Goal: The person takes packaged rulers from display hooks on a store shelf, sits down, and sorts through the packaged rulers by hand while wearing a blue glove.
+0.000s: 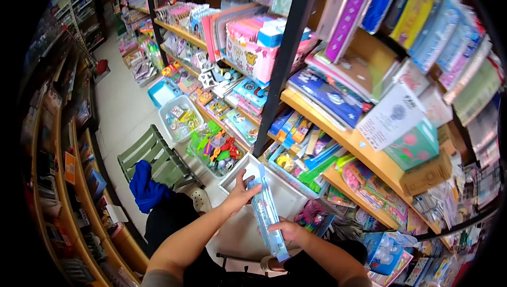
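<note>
Between my two hands is a stack of slim light-blue packets (265, 210), tilted lengthwise away from me; its print is too small to read. My left hand (240, 194) is closed on the stack's left edge near the far end. Lower down, my right hand (287, 229) grips the right edge, its thumb on top and its other fingers partly hidden underneath. Just beyond and below the packets lies a shallow white tray (289, 191), partly covered by them and by my left hand.
A green folding stool (150, 155) with a blue cloth (145, 186) stands at left. Beside the shelves are a clear bin of small packs (181, 119) and a bin of colourful toys (219, 152). Stocked wooden shelves (338, 120) rise ahead and right; a bookcase (79, 176) lines the left.
</note>
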`<state>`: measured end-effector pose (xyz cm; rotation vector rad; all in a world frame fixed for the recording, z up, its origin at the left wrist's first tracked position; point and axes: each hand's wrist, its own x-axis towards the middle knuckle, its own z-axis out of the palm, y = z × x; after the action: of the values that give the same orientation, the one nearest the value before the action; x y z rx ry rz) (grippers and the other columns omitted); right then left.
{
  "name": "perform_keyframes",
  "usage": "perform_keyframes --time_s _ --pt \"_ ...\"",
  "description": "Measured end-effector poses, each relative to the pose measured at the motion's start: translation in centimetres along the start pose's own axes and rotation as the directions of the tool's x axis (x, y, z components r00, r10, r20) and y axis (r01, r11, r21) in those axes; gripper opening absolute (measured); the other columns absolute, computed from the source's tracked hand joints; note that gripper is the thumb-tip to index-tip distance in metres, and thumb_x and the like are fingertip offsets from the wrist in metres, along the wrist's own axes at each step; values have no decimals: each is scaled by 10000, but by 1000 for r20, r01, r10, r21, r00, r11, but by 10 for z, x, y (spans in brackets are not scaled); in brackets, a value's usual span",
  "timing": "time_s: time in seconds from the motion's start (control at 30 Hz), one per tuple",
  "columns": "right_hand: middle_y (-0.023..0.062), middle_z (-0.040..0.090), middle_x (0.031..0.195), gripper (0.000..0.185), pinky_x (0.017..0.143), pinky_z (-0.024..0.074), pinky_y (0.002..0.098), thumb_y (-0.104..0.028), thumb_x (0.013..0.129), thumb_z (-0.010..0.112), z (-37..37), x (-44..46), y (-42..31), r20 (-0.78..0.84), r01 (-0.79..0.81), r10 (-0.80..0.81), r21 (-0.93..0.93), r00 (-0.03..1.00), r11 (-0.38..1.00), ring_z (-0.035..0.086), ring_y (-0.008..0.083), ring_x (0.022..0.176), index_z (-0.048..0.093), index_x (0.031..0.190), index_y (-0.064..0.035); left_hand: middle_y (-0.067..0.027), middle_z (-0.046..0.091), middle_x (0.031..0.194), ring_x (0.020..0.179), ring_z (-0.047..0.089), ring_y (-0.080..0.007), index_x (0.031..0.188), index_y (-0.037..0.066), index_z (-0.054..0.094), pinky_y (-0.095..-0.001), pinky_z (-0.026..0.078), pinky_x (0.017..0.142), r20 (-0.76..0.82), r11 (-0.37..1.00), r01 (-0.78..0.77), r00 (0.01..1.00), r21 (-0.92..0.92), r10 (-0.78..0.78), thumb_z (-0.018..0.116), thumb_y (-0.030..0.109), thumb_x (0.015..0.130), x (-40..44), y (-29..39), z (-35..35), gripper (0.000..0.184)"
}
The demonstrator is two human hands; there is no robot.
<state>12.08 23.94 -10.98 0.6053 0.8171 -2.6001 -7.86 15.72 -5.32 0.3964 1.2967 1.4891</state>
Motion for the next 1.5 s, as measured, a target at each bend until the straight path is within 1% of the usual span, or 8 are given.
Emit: perform_keyframes --time_s 0.23,0.53,0.7,0.8,0.9,1.07,1.23,1.5 --pt "164 527 1069 594 893 416 384 -133 706 633 52 -30 61 149 5 -24 123 988 992 529 277 1000 367 1219 4 -165 366 1241 874 562 -211 1371 183 116 -309 506 669 -43 878 -191 981 -440 192 602 147 803 -62 -19 39 748" --pt "165 519 1078 496 892 416 434 -186 789 562 85 -42 96 107 -21 -5 238 994 971 531 285 990 372 1222 -36 -32 552 816 692 526 -112 956 47 604 -236 432 631 26 975 -213 976 -66 215 604 225 799 -100 -42 26 237" --pt "147 553 1018 430 817 471 418 -247 822 550 102 -38 94 -86 62 -49 154 995 986 568 269 900 411 1170 -36 -37 565 878 831 491 -103 848 52 642 -230 385 724 95 981 -88 993 174 73 491 380 854 -128 -45 28 362" --pt "130 582 953 405 753 497 397 -243 798 581 112 -36 93 -164 119 -120 -12 979 993 592 247 825 462 1117 -24 -54 547 946 896 482 -118 967 52 607 -245 391 766 116 920 -314 948 234 295 488 427 848 -132 -51 22 411" --pt "121 599 896 355 703 506 374 -237 773 609 118 -35 86 -185 176 -203 -151 962 973 603 228 774 519 1033 -11 -64 505 1060 972 467 -152 1149 67 491 -307 393 818 -4 966 -253 967 -59 253 474 482 840 -140 -60 17 518" --pt "125 603 840 345 680 502 358 -237 749 623 118 -43 74 -212 325 -351 -147 912 934 603 227 742 543 983 4 -91 401 1195 1091 403 -212 1239 69 364 -404 399 848 -72 995 -60 995 85 66 478 503 830 -169 -65 15 608" --pt "118 596 816 321 686 497 371 -219 745 614 91 -41 59 -286 437 -428 -37 857 899 597 236 729 539 962 6 -122 467 1119 1003 475 -233 1166 -4 433 -377 445 791 -420 932 211 905 294 -72 564 424 795 -154 -68 -30 582" --pt "118 587 819 300 694 487 394 -225 746 601 78 -40 46 -362 488 -440 48 822 872 585 251 748 524 943 -12 -193 188 1369 1246 157 -442 1105 37 537 -559 220 972 -641 304 565 689 767 339 596 305 738 -150 -70 -135 458"
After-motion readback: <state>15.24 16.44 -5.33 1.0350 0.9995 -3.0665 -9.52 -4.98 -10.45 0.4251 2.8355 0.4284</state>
